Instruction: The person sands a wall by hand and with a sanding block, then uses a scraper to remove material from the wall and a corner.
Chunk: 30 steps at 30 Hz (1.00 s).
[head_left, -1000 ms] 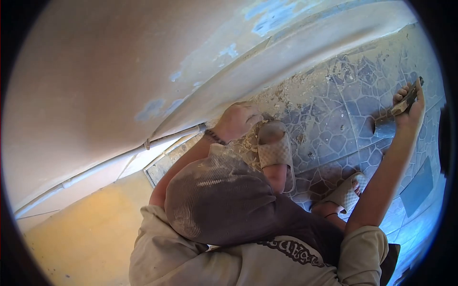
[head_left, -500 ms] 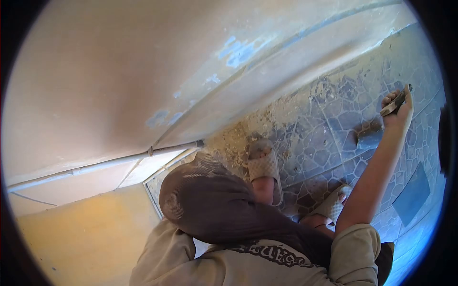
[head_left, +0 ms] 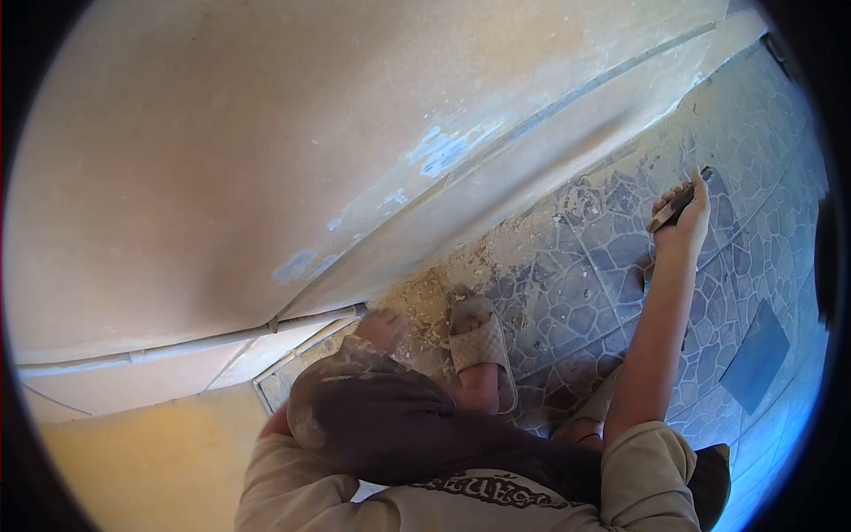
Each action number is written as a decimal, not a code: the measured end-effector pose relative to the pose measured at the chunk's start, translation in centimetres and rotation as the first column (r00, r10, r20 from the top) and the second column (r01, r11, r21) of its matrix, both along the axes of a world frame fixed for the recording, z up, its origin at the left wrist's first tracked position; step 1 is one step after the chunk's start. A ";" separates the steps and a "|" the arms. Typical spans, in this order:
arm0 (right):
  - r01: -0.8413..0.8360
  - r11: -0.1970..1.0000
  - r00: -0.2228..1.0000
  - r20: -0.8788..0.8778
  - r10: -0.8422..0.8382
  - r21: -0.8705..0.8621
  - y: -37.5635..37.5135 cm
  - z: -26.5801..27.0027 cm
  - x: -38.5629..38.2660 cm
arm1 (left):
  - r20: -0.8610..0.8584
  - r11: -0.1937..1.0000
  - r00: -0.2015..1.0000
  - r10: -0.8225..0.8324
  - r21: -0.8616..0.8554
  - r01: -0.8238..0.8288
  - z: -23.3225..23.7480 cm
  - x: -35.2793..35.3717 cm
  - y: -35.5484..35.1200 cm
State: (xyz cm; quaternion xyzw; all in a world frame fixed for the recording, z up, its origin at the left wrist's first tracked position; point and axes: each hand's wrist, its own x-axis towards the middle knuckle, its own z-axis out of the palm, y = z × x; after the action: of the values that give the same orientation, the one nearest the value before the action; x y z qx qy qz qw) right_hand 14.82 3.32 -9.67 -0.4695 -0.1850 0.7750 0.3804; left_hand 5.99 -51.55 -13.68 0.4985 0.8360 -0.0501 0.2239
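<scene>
My right hand (head_left: 683, 211) is closed around a dark, narrow tool with a lighter end (head_left: 671, 211), held above the tiled floor (head_left: 576, 275). To the left, near the base of the wall (head_left: 355, 106), my left hand (head_left: 383, 330) shows just past my dark-clad knee (head_left: 355, 399). It is blurred, and its fingers cannot be made out, nor can anything in it. Bluish bare patches (head_left: 439, 152) mark the wall. Pale debris (head_left: 434, 301) lies on the floor along its foot.
A pipe (head_left: 195, 346) runs along the lower wall at the left. My sandalled foot (head_left: 479, 341) stands on the tiles, with the other partly behind my right arm. A flat grey sheet (head_left: 756, 357) lies at the right. A dark object (head_left: 778, 55) shows at the top right.
My right hand has moved left in view with the tool. My left hand has come into sight beyond my knee. The view has shifted slightly.
</scene>
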 end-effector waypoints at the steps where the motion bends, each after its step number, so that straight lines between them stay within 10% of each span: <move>1: 0.016 1.000 1.000 0.005 -0.016 -0.001 -0.1 0.0 0.2 | -0.056 0.987 0.995 -0.080 0.134 0.087 2.9 -1.7 2.9; 6: 0.041 0.997 0.999 -0.029 -0.039 0.068 0.6 -0.1 1.2 | -0.254 0.868 0.903 -0.347 0.278 0.412 12.5 -6.1 11.5; 10: 0.010 0.992 0.999 -0.035 -0.005 0.122 2.5 -1.0 1.6 | -0.560 0.767 0.803 -0.202 0.419 0.486 8.4 -3.2 2.7; 11: -0.002 0.992 0.999 -0.053 0.009 0.123 3.1 -1.5 1.5 | -0.405 0.846 0.903 0.143 0.523 0.101 7.4 -0.1 -0.6; 15: -0.085 0.988 0.995 -0.049 0.092 0.127 3.3 -2.3 1.1 | -0.564 0.778 0.613 0.553 0.613 -0.138 7.5 4.2 -5.1; 30: -0.076 0.994 0.994 -0.066 0.081 0.076 2.5 -0.2 1.5 | -0.555 0.503 0.098 0.826 0.647 -0.572 7.4 1.7 1.7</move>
State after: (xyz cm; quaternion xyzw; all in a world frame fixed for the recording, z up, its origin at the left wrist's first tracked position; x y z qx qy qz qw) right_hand 16.30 5.80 -9.84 -0.4203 -0.2186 0.7979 0.3727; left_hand 7.66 -49.82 -6.24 -0.0313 0.9602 -0.0507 -0.2730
